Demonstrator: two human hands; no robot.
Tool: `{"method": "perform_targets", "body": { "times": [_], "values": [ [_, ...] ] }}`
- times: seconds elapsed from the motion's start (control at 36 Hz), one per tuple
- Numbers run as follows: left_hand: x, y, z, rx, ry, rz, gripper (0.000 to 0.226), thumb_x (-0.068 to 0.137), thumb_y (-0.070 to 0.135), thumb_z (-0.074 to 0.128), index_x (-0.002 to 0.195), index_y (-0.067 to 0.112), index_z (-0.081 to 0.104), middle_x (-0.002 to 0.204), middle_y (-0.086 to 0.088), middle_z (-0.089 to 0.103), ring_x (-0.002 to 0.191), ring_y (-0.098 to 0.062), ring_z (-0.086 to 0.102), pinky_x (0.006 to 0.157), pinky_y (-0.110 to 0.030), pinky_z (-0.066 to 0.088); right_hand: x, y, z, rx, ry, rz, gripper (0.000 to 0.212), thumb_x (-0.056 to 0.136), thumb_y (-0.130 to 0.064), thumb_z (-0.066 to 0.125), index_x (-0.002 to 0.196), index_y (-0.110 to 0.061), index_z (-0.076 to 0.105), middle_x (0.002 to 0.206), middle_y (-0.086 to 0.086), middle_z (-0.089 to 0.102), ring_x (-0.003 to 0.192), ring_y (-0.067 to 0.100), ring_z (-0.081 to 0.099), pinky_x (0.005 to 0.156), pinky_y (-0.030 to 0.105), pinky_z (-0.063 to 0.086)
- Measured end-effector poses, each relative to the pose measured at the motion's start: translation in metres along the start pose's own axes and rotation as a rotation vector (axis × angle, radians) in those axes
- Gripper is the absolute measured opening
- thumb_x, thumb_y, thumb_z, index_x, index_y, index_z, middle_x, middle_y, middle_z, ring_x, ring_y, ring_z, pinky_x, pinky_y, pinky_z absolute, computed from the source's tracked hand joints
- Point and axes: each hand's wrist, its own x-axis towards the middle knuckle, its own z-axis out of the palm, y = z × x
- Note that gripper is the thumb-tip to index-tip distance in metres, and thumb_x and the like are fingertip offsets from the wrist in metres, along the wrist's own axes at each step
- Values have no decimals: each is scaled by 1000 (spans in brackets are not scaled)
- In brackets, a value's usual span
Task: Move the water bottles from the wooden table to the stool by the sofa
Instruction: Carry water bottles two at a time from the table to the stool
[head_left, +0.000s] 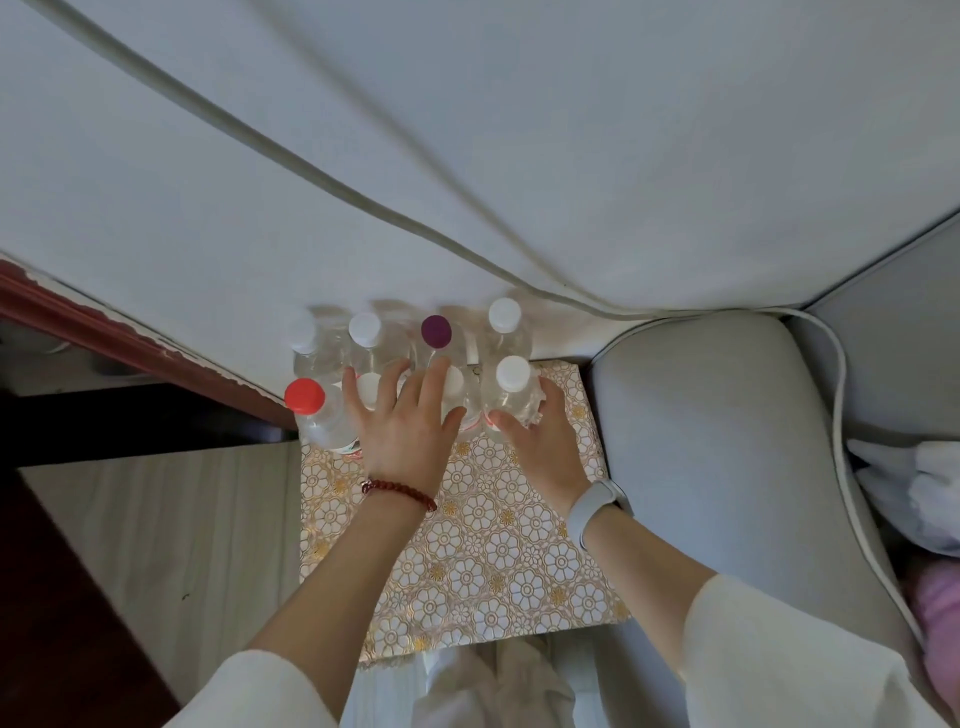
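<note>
- Both forearms, in white sleeves, reach forward over the stool (467, 561), whose top carries a floral-patterned cover; the grey sofa (691, 415) stands just beside it on the right.
- Left hand (402, 423), red bead bracelet at the wrist: fingers spread and fairly straight, laid over the tops of the front-row bottles, curled round none.
- Right hand (540, 441), white band at the wrist: thumb and fingers curled round the body of the front-right bottle (511, 395), which stands upright, white cap up.
- The water bottles (410, 358) stand upright in two rows at the stool's far edge, against the white wall. A red-capped bottle (311, 410) stands front left, a purple-capped bottle (435, 332) in the back row.
- Judgement: the cluster lies directly ahead of both hands, and every long axis is vertical. Any adjustment is a short forward push or a release. The task appears near completion.
</note>
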Motion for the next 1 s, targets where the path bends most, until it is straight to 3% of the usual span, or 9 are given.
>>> {"method": "perform_targets", "body": {
  "times": [0.22, 0.33, 0.42, 0.53, 0.67, 0.75, 0.81, 0.92, 1.0],
  "values": [
    [2, 2, 2, 16, -49, -25, 55, 71, 28, 74, 120, 13, 54, 92, -4, 72, 114, -29, 56, 98, -69, 21, 0, -3, -5, -48, -76, -7, 65, 81, -25, 66, 134, -17, 30, 123, -2, 49, 106, 11, 47, 85, 23, 37],
    [1, 1, 2, 18, -111, -38, 60, 75, 26, 70, 129, 15, 46, 104, -4, 69, 124, -31, 47, 102, -68, 14, 2, -8, -12, -89, -150, 36, 73, 81, -25, 65, 139, -15, 22, 127, 2, 49, 117, 21, 50, 91, 32, 44],
    [3, -1, 0, 31, -234, -38, 63, 84, 31, 58, 139, 21, 28, 126, 0, 59, 137, -26, 26, 107, -64, -2, 2, -12, -17, -130, -166, 41, 67, 81, -22, 65, 135, -14, 25, 113, -6, 51, 108, 17, 52, 74, 19, 42],
    [7, -6, -6, 80, -295, -10, 65, 87, 40, 50, 140, 30, 14, 132, 7, 54, 141, -21, 15, 107, -65, -5, 0, -21, -20, -158, -192, 68, 62, 81, -17, 64, 130, -12, 26, 103, -7, 52, 102, 18, 55, 63, 17, 38],
    [15, -8, -15, -24, -322, -61, 47, 90, 39, 46, 133, 32, 28, 125, 5, 59, 139, -15, 20, 107, -61, -5, -6, -36, -23, -179, -184, 61, 80, 82, -13, 62, 144, -9, 11, 132, 7, 46, 126, 28, 42, 99, 38, 37],
    [18, -11, -15, -57, -316, -69, 41, 90, 36, 46, 129, 35, 34, 122, 5, 61, 138, -14, 23, 107, -60, -7, -8, -42, -23, -228, -177, -32, 50, 83, -12, 59, 129, -14, 39, 114, 2, 55, 116, 25, 50, 91, 32, 39],
    [19, -13, -12, -51, -302, -66, 40, 90, 35, 46, 128, 36, 34, 120, 7, 62, 137, -14, 25, 107, -60, -8, -8, -44, -24, -246, -164, -58, 43, 86, -12, 55, 127, -18, 43, 121, 3, 56, 115, 20, 50, 92, 31, 38],
    [16, -13, -8, -59, -294, -67, 42, 92, 32, 44, 130, 38, 29, 123, 8, 60, 137, -15, 24, 107, -59, -9, -9, -43, -26, -346, -184, -61, 48, 90, -13, 49, 136, -16, 35, 131, 6, 50, 125, 25, 44, 99, 32, 36],
    [12, -13, -9, -59, -315, -44, 59, 90, 34, 45, 138, 37, 12, 143, 6, 40, 140, -17, 16, 108, -59, -9, -16, -46, -27, -403, -174, -11, 68, 90, -18, 52, 145, -11, 13, 148, 9, 31, 137, 26, 28, 108, 36, 27]
  ]
}}
